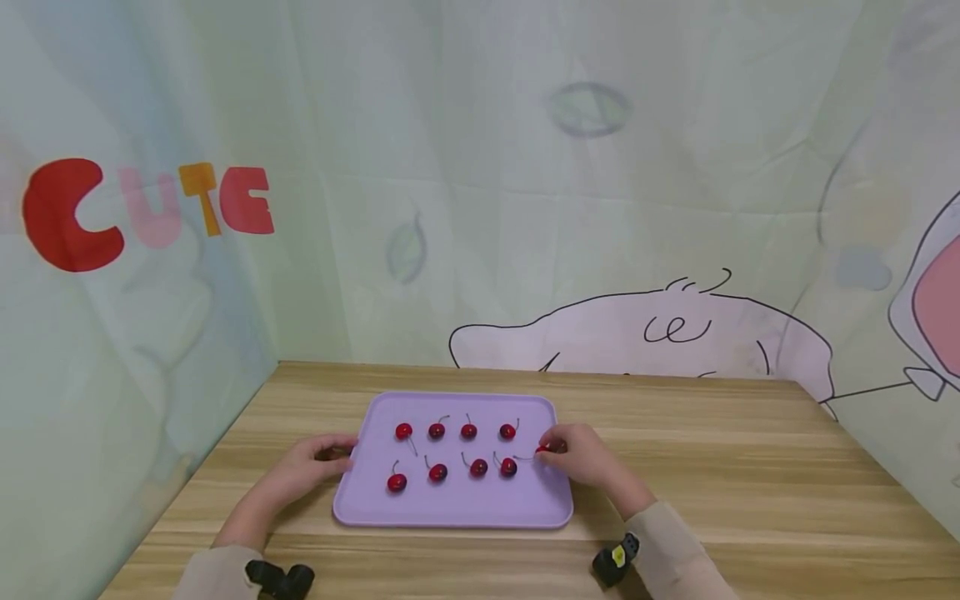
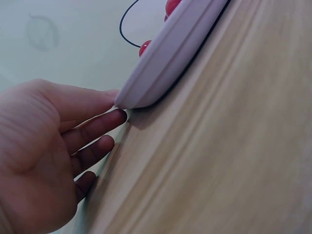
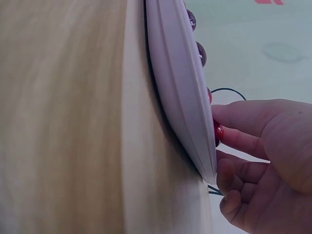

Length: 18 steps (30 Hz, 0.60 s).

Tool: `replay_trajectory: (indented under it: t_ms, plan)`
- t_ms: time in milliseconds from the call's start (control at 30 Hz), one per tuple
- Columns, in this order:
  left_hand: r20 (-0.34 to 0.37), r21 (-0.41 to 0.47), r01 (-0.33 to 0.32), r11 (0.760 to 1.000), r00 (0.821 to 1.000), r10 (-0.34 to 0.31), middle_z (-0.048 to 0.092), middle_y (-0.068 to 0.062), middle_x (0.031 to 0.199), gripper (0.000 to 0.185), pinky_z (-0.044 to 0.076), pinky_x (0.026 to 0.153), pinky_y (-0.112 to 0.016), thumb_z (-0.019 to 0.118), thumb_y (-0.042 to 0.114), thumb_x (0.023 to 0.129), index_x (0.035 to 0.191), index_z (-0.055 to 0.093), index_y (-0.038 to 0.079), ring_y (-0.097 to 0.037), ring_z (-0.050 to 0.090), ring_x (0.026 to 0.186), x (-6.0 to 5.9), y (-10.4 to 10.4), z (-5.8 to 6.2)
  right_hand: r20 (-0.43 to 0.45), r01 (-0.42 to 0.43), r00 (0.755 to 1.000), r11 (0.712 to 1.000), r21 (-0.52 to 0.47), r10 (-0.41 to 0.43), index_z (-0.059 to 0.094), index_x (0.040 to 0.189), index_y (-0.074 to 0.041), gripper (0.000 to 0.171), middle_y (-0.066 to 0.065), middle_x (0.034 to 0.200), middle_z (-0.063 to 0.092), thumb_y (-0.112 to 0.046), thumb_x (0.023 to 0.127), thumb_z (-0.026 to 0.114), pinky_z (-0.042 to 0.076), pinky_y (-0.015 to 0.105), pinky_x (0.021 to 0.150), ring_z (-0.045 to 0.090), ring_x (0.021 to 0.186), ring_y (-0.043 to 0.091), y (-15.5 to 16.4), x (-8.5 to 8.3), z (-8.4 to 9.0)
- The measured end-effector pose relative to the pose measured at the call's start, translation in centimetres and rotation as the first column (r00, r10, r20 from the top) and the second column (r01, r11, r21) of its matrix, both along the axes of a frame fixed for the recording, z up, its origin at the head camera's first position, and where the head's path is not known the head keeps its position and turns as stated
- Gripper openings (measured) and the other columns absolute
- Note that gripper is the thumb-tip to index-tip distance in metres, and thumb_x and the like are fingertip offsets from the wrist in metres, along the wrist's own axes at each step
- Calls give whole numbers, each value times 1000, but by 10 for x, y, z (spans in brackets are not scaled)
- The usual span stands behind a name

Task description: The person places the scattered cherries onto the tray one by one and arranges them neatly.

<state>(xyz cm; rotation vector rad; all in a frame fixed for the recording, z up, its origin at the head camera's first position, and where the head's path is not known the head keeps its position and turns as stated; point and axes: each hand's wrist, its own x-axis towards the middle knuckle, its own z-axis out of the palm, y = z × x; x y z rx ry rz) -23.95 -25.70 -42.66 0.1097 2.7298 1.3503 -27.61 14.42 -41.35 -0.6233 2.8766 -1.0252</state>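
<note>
Placement step, by the look of it: your right hand [image 1: 581, 454] pinches a small red cherry [image 1: 542, 449] between thumb and fingertips, low over the right end of the flat lilac plastic tray [image 1: 450, 508], just beside the lower row. Your left hand [image 1: 311, 467] rests on the light wooden table [image 1: 750, 500], fingers relaxed and slightly spread, tips touching the tray's left rim, steadying it. Tray holds eight other cherries in two rows of four, stems mostly pointing up or left, each fruit apart from its neighbours. Next move, as I read it: set the pinched cherry down at the row's right end, clear of its nearest neighbour [image 1: 508, 467], then let go without dragging the stem. Keep your left fingertips on the rim.
</note>
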Motion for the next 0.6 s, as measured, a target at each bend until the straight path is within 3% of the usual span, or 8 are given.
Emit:
replay_trajectory:
  t_ms: [367, 467, 600]
  plan:
    - [7, -3, -2, 1000, 1000, 2, 56, -24, 130, 42, 38, 101, -57, 63, 15, 92, 130, 56, -3, -39, 50, 119, -3, 1, -1, 70, 53, 996, 999, -9, -53, 70, 98, -3, 16, 2, 82, 63, -15, 87, 70, 49, 26, 62, 54, 73, 14, 0, 3, 4]
    - [9, -11, -3, 1000, 1000, 3, 56, -23, 130, 43, 38, 101, -58, 63, 16, 92, 130, 56, -3, -40, 49, 119, -3, 0, 0, 47, 59, 997, 998, 6, -60, 70, 101, -3, 18, 2, 84, 63, -16, 88, 69, 48, 26, 62, 54, 74, 14, 5, 4, 8]
    - [12, -35, -16, 999, 1000, 16, 58, -21, 124, 46, 43, 95, -52, 63, 19, 91, 131, 54, -3, -34, 52, 112, -2, -6, 3, -47, 60, 997, 998, 19, -59, 70, 102, -1, 20, 3, 87, 65, -15, 88, 68, 47, 26, 64, 54, 75, 13, 18, 5, 18]
